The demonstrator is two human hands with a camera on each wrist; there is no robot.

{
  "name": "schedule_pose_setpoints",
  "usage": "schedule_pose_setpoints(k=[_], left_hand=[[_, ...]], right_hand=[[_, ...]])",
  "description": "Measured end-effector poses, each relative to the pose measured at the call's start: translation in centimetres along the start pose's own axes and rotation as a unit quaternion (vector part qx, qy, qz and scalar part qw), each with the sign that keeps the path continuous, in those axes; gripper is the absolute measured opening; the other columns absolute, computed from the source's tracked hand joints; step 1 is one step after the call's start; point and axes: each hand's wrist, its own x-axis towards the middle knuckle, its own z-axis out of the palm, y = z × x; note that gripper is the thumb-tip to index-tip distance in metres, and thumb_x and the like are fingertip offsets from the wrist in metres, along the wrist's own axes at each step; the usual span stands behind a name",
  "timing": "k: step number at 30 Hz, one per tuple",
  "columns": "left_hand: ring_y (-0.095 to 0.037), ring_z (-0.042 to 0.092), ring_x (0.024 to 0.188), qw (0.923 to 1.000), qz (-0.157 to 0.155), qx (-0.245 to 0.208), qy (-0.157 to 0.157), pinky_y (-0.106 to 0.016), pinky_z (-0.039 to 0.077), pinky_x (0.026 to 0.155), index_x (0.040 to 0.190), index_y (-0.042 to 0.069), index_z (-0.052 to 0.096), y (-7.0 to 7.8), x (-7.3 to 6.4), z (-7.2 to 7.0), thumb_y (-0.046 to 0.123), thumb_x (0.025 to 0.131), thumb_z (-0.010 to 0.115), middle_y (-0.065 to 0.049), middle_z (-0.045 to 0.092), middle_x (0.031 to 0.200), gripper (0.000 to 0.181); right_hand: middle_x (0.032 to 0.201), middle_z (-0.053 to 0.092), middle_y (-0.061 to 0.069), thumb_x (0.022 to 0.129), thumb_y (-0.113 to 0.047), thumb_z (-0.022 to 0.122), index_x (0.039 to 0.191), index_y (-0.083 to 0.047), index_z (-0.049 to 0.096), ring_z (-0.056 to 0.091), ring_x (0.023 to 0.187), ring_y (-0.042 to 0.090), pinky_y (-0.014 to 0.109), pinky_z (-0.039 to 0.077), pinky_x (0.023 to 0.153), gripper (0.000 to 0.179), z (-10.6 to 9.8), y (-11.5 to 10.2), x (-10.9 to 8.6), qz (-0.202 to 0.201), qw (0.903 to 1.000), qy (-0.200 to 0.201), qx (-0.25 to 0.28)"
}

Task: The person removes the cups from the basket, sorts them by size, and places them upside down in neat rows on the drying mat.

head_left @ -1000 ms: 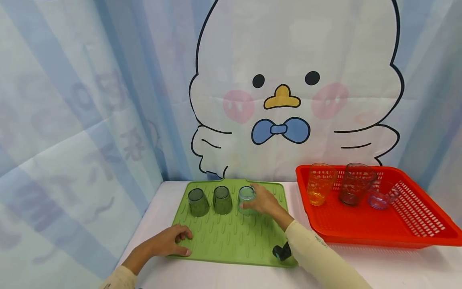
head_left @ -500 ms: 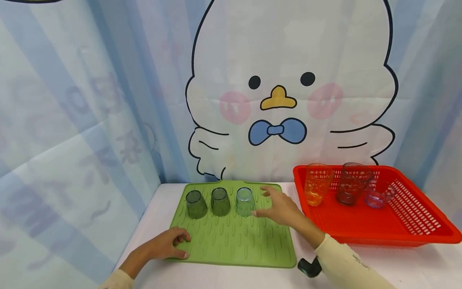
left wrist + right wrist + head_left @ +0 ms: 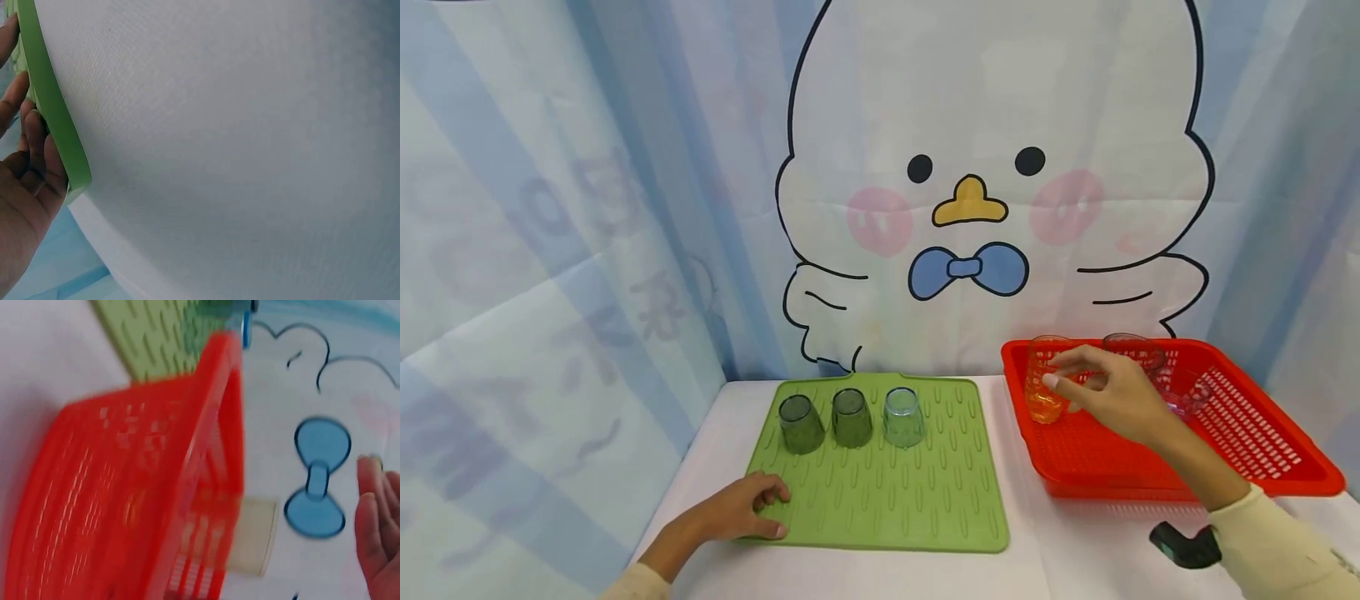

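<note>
My left hand rests at the front left corner of a green drying mat, fingers loosely bent on its edge; the left wrist view shows the same hand by the mat's rim. Two dark grey glasses and a pale bluish glass stand in a row at the back of the mat, apparently bottom up. Holding nothing, my right hand hovers over the red basket, fingers apart and slightly bent. Closest to its fingertips is an orange glass, partly hidden by the hand.
Behind my right hand in the basket are a dark reddish glass, mostly covered, and a small purplish glass cup. A white cloth covers the table. A printed curtain hangs close behind.
My right hand has let go of the pale bluish glass and moved right, from the mat to above the basket. The glass stays on the mat. My left hand remains at the mat's corner.
</note>
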Motion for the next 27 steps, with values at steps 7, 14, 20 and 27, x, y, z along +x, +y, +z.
schedule_pose_setpoints(k=[7,14,20,27], left_hand=[[-0.007,0.047,0.088,1.0000,0.003,0.005,0.003,-0.027,0.046,0.076,0.111,0.008,0.063,0.1,-0.1,0.0,0.029,0.085,0.081,-0.002,0.053,0.098,0.038],[-0.005,0.046,0.087,1.0000,0.001,0.002,0.000,-0.026,0.045,0.075,0.110,0.008,0.062,-0.2,0.2,0.1,0.030,0.085,0.080,-0.002,0.052,0.098,0.038],[-0.006,0.046,0.086,1.0000,-0.003,-0.005,0.001,-0.026,0.044,0.074,0.110,0.007,0.062,-0.1,0.0,0.2,0.029,0.085,0.081,-0.003,0.052,0.097,0.038],[-0.006,0.046,0.088,0.9997,-0.017,-0.011,-0.010,-0.027,0.044,0.075,0.113,0.009,0.062,-0.2,0.3,0.1,0.032,0.086,0.080,-0.003,0.052,0.099,0.039]], right_hand=[[0.084,0.069,-0.020,0.099,-0.037,0.065,0.112,-0.006,0.066,0.068,0.063,0.012,0.025,0.051,0.055,0.033,-5.3,4.7,0.0,0.026,0.9967,0.075,-0.018],[0.093,0.073,-0.003,0.101,-0.042,0.059,0.119,-0.001,0.062,0.068,0.064,0.013,0.027,0.051,0.057,0.045,-9.1,9.4,0.5,0.085,0.9931,0.053,-0.061],[0.114,0.065,0.032,0.098,-0.047,0.061,0.132,0.009,0.052,0.068,0.064,0.018,0.029,0.052,0.060,0.066,-10.9,11.9,1.3,0.119,0.9859,-0.005,-0.118],[0.124,0.049,0.043,0.095,-0.042,0.068,0.142,0.020,0.029,0.067,0.070,0.020,0.038,0.058,0.067,0.087,-11.4,14.2,1.4,0.135,0.9743,-0.108,-0.144]])
